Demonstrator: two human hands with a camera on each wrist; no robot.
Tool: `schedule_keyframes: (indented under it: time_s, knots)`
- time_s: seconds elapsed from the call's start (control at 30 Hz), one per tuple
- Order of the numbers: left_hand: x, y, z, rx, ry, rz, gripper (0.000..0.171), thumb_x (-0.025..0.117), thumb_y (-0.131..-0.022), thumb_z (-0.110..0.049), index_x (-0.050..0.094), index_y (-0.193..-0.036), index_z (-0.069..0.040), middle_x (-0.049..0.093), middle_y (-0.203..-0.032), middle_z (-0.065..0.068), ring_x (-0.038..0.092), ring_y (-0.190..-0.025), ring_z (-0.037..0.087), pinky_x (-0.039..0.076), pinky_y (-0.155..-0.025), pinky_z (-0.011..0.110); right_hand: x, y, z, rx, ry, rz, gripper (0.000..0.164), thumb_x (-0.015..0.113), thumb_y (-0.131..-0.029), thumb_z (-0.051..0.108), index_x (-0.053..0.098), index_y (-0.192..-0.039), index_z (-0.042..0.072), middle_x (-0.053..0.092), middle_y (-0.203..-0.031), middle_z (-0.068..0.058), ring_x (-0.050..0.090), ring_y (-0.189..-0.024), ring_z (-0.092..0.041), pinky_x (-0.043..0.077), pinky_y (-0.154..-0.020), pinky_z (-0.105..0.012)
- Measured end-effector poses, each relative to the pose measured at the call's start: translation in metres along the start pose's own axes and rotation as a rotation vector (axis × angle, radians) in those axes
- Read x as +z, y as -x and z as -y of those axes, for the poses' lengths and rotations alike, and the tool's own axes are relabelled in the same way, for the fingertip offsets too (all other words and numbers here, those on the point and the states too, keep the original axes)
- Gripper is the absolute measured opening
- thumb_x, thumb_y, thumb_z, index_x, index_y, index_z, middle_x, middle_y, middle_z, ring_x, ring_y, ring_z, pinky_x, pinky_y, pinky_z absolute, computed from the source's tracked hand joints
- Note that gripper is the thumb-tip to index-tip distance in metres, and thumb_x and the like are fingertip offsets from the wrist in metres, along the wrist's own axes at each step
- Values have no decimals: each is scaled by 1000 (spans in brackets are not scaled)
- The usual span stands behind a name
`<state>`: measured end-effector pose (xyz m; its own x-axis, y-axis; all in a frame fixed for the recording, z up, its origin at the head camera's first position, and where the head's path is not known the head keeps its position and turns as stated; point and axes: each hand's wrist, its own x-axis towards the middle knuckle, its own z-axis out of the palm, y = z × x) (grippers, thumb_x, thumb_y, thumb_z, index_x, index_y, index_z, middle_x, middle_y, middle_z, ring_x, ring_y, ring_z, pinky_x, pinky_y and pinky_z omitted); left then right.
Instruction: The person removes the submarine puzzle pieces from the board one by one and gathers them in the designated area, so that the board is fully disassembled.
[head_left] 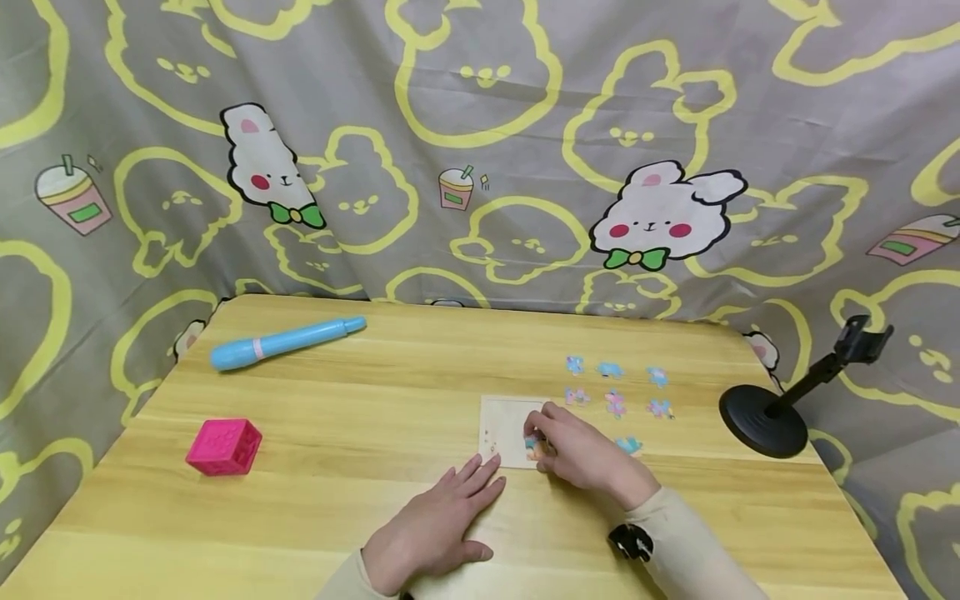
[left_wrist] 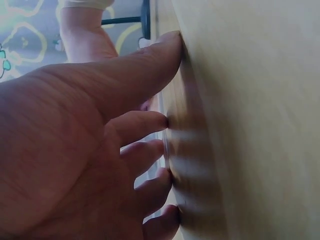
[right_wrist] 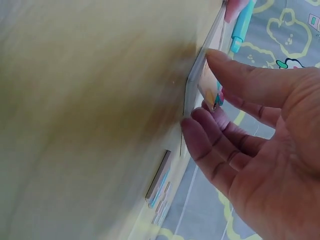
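A shallow white puzzle tray (head_left: 504, 410) lies on the table in front of me. My right hand (head_left: 583, 454) is over its right side, pinching a puzzle piece (head_left: 533, 451) with orange and blue on it. In the right wrist view this piece (right_wrist: 208, 85) tilts between thumb and fingers, close to the tray. With fingers spread, my left hand (head_left: 442, 525) rests at the tray's near left edge, its fingertips on the edge and the thumb on the table. Another blue puzzle piece (head_left: 628, 445) lies beside the right wrist, partly hidden by it.
Several loose puzzle pieces (head_left: 615, 403) lie in rows behind the right hand. A black stand (head_left: 765, 421) stands at the right edge of the wooden table (head_left: 360, 400). To the left are a pink cube (head_left: 223, 447) and a blue stick-like toy (head_left: 292, 340). A patterned curtain (head_left: 495, 250) hangs behind.
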<state>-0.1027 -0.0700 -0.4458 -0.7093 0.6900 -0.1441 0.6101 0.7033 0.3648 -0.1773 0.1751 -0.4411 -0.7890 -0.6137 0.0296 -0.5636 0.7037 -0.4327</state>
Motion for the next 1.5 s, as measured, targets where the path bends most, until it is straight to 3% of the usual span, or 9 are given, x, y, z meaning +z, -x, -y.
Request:
schedule_keyframes:
  time_s: [0.23, 0.53, 0.7, 1.0, 1.27, 1.5]
  knots:
    - [-2, 1, 1, 1, -18, -7, 79, 72, -86, -45, 41, -151, -12, 22, -161, 4, 20, -146, 25, 29, -113, 43, -2, -4, -1, -50, -1, -37, 20, 61, -89, -6, 63, -100, 10, 50, -88, 4, 48, -73, -10, 47, -66, -28]
    - [1, 0, 2, -3, -28, -10, 80, 71, -87, -46, 39, -151, -11, 21, -161, 5, 20, -146, 25, 28, -114, 43, -11, 5, -5, 44, -192, -97, 16, 62, -93, -2, 60, -98, 13, 54, -87, 7, 51, -79, -10, 47, -69, -29]
    - [2, 0, 3, 2, -30, -13, 80, 71, -87, -45, 40, -151, -10, 22, -161, 4, 20, -146, 24, 29, -113, 43, -23, 15, -14, 94, -285, -127, 12, 62, -94, -1, 59, -95, 11, 56, -88, 2, 53, -82, -13, 50, -70, -27]
    - [0, 1, 0, -5, -26, -19, 81, 72, -86, -45, 39, -151, -11, 22, -161, 3, 20, -146, 24, 29, -113, 42, -51, 52, -43, 245, -284, -195, 14, 61, -94, -2, 63, -107, 4, 61, -92, -3, 59, -84, -16, 53, -67, -29]
    - [0, 1, 0, -17, -19, -21, 81, 72, -86, -45, 40, -151, -11, 22, -161, 2, 20, -146, 23, 29, -113, 41, -62, 90, -80, 351, -241, -221, 12, 61, -94, -2, 64, -102, 6, 60, -87, -2, 58, -77, -17, 50, -59, -28]
    - [-1, 1, 0, -14, -26, -19, 82, 73, -84, -47, 41, -151, -13, 24, -161, 2, 21, -146, 23, 29, -113, 40, -66, 111, -100, 434, -238, -166, 13, 60, -93, -4, 65, -99, 5, 56, -83, -4, 55, -73, -18, 47, -57, -27]
